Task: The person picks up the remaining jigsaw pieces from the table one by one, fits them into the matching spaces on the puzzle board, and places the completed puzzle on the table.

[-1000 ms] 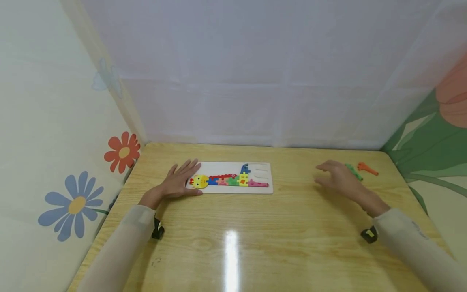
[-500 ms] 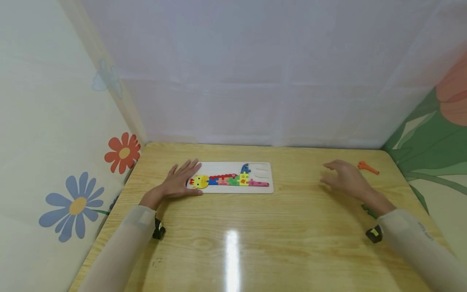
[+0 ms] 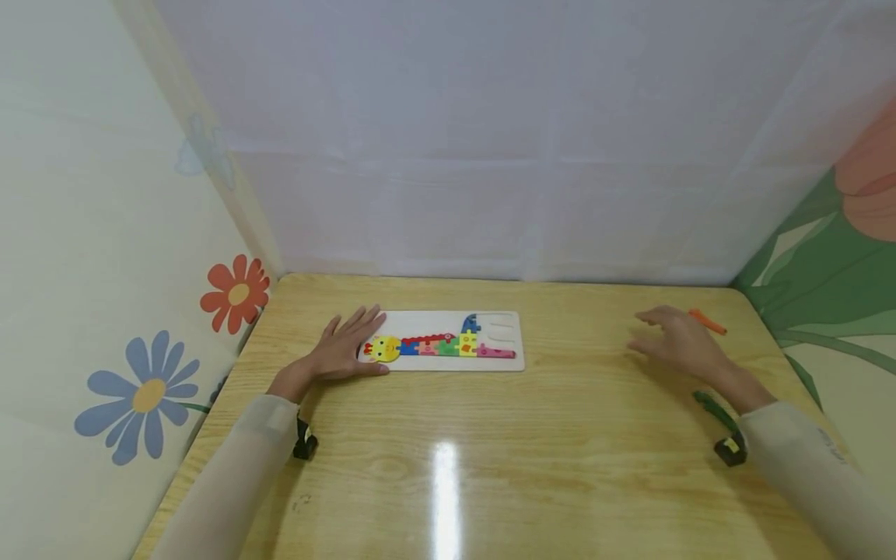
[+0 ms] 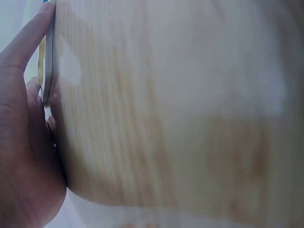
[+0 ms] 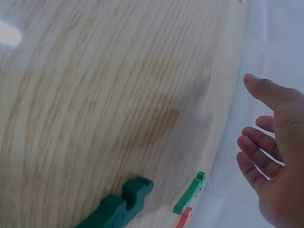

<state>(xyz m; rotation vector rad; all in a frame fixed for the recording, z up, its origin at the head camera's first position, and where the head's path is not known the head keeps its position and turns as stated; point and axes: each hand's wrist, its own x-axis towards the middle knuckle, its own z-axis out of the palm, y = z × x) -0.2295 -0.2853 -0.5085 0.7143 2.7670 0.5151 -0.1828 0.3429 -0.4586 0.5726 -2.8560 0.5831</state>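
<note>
My left hand (image 3: 343, 346) rests across the left end of a white puzzle board (image 3: 420, 320), fingers straight and spread, thumb along its near edge. A colourful giraffe of jigsaw pieces lies in the board; bare leg outlines show at its right end. My right hand (image 3: 682, 338) hovers over the table at the right, holding nothing, with fingers loosely bent. An orange puzzle piece (image 3: 708, 321) lies just behind it, partly covered. Beneath the right wrist lies a dark green puzzle piece (image 5: 116, 209). The right wrist view also shows a lighter green piece (image 5: 191, 194) beside the orange one.
The wooden table (image 3: 560, 467) meets a pale cloth backdrop (image 3: 448, 194) at its far edge. Flower-printed sheets stand at the left and right sides. Black wrist cameras hang under both sleeves.
My right hand has drifted right, empty, now covering the lighter green piece and part of the orange one. The dark green piece has come into sight under the wrist. My left hand stays put.
</note>
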